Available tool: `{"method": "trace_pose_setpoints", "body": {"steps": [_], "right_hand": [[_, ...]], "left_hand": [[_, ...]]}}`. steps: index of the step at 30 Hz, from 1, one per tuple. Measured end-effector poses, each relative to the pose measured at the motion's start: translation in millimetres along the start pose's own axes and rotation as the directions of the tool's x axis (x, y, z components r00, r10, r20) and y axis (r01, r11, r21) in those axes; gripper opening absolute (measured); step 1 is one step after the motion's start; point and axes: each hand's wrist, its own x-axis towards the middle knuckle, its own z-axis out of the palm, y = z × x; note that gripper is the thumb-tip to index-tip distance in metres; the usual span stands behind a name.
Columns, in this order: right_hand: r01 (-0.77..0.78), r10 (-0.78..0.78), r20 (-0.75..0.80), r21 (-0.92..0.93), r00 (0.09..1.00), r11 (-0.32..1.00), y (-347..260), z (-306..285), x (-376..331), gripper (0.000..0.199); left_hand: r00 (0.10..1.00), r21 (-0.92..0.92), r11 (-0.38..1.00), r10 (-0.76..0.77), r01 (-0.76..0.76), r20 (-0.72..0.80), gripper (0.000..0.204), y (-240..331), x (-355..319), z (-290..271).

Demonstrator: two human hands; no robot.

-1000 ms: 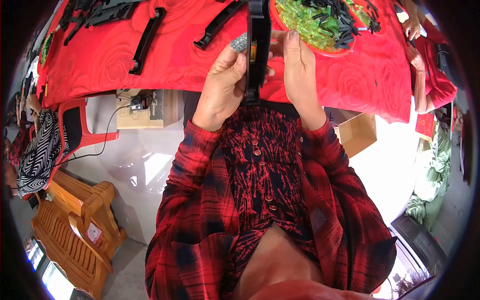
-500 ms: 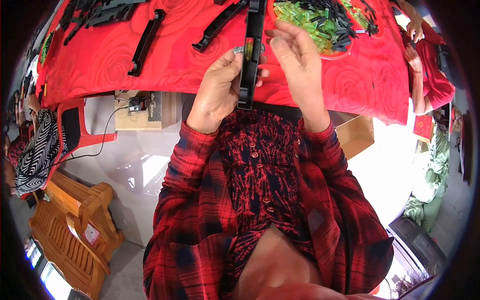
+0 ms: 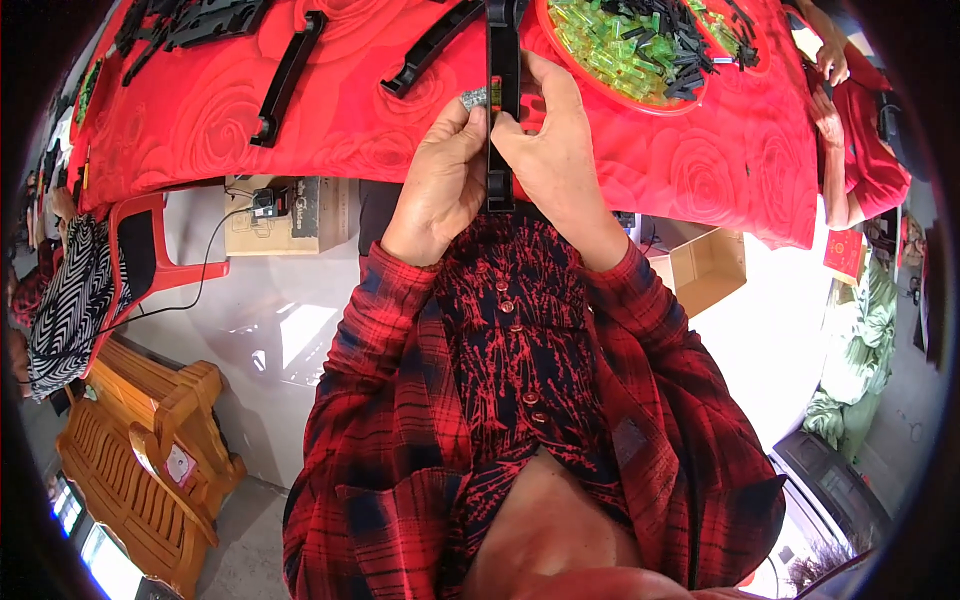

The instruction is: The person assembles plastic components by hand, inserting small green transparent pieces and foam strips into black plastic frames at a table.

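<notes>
Along the far left of the table (image 3: 200, 110), which is covered in a red cloth with a rose pattern, a heap of black plastic parts (image 3: 190, 18) lies near the back edge, and just right of it a long black curved bar (image 3: 288, 78) rests on the cloth, with a second black bar (image 3: 430, 48) further right, angled toward the middle. Under the table's left part a red plastic chair (image 3: 150, 250) stands on the pale floor with a black-and-white patterned cloth (image 3: 70, 300) beside it, a cardboard box (image 3: 290, 215) with a small black device on top sits close to the front edge, and a wooden bench (image 3: 140, 450) stands lower left. At the middle of the front edge, the left hand (image 3: 440, 185) is closed around a long narrow black strip (image 3: 503, 100) that stands nearly upright across the edge, thumb and forefinger pinching a small silvery piece (image 3: 473, 98) against its left side. The right hand (image 3: 550, 150) grips the same strip from the right, fingers curled over it. Right of the hands, a red round tray (image 3: 640, 95) holds green translucent pieces mixed with small black ones. At the table's right edge another person's arm (image 3: 845, 140) in a red sleeve reaches in, and an open cardboard box (image 3: 710, 270) sits on the floor beneath.
</notes>
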Motion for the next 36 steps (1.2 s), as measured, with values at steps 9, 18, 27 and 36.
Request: {"method": "trace_pose_setpoints", "body": {"steps": [9, 18, 27, 36], "right_hand": [[-0.111, 0.118, -0.043, 0.142, 0.992, 0.984, 20, 16, 4, 0.046], [-0.177, 0.181, 0.004, -0.192, 0.983, 0.965, 28, -13, 16, 0.036], [0.242, -0.268, -0.028, -0.347, 0.963, 0.906, 16, -64, 25, 0.052], [0.434, -0.330, 0.284, -0.635, 0.900, 0.639, 38, -69, 21, 0.060]], "left_hand": [[0.998, 0.091, 0.995, 0.041, -0.036, -0.053, 0.021, -12, 6, -9], [0.979, 0.144, 0.971, -0.200, 0.193, 0.040, 0.025, -7, -2, -25], [0.901, 0.277, 0.893, -0.406, 0.355, 0.155, 0.032, 24, 15, -45], [0.875, 0.336, 0.866, -0.447, 0.371, 0.186, 0.032, 22, 21, -50]]}}
